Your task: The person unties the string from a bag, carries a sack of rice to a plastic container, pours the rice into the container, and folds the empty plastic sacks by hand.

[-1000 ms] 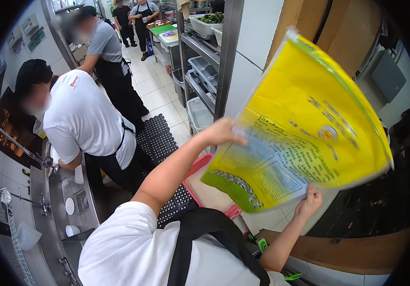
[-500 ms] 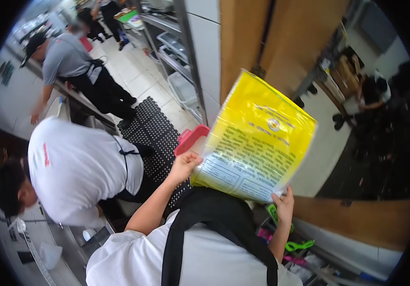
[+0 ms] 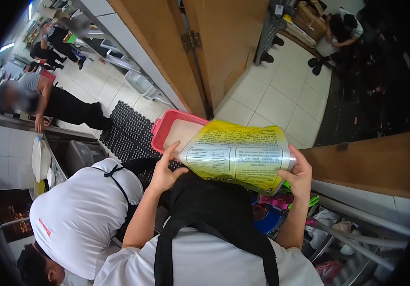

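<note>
A yellow printed plastic bag (image 3: pixel 243 155), bent along its width, spans the space between my two hands in front of the black apron. My left hand (image 3: pixel 166 168) is at the bag's left edge, thumb and fingers spread around its corner. At the right edge, my right hand (image 3: pixel 298 172) pinches the bag between thumb and fingers. Behind the bag's left part stands a pink-red tub (image 3: pixel 163 129) holding pale, fine-looking contents; the bag hides its right side.
A co-worker in white (image 3: pixel 88 209) bends at the left, close beside me. Another in grey (image 3: pixel 57 97) stands farther back. A wooden door (image 3: pixel 224 43) stands beyond the tub. Someone crouches (image 3: pixel 342 35) at the upper right. Metal bars (image 3: pixel 362 238) are at lower right.
The bag has come down and is now bent, close to my apron. My left hand's fingers have spread at its edge. The view has turned, showing more of the door and right-hand room.
</note>
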A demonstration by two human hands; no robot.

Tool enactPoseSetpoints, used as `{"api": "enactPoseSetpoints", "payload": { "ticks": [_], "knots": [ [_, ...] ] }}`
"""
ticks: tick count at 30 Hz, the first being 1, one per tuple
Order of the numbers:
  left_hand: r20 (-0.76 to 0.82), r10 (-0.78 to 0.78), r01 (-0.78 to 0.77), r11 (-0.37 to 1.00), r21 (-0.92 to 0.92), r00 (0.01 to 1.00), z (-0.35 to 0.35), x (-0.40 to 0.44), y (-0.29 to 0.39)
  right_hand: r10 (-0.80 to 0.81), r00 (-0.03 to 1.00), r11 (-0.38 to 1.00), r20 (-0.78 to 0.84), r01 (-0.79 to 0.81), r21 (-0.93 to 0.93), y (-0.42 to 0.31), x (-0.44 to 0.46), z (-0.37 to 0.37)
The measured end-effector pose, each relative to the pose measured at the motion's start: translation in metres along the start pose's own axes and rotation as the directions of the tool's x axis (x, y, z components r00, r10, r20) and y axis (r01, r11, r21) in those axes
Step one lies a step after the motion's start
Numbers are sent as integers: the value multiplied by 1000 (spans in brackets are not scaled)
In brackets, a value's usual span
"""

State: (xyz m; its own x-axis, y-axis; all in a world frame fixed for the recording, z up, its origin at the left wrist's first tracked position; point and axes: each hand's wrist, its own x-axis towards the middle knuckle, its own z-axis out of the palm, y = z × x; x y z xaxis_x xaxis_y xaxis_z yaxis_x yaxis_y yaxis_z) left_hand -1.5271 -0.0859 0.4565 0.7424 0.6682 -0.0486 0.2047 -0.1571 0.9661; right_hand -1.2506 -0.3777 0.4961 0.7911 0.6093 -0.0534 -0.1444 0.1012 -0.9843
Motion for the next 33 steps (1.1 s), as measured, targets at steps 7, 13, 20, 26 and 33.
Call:
{"api": "enactPoseSetpoints", "payload": {
  "ticks": [7, 13, 20, 26, 33],
  "knots": [
    [-57, 253, -257, 964, -73, 966, -20, 45, 38, 25, 1000, 960, 5, -22, -280, -17, 3, 4],
    [119, 341, -362, 884, 297, 932, -60, 73, 38, 18, 995, 650, -102, -89, -755, -71, 12, 27],
    [-197, 369, -417, 774, -476, 908, -68, 106, 90, -365, 925, 918, 107, 377, -125, -80, 28, 57],
    [-225, 318, -389, 773, -502, 921, -82, 136, 136, -68, 998, 998, -3, 68, 1, -49, 33, 84],
    [432, -104, 296, 864, -408, 896, -37, 139, 50, 350, 934, 919, -68, -329, 216, -11, 62, 44]
  ]
}}
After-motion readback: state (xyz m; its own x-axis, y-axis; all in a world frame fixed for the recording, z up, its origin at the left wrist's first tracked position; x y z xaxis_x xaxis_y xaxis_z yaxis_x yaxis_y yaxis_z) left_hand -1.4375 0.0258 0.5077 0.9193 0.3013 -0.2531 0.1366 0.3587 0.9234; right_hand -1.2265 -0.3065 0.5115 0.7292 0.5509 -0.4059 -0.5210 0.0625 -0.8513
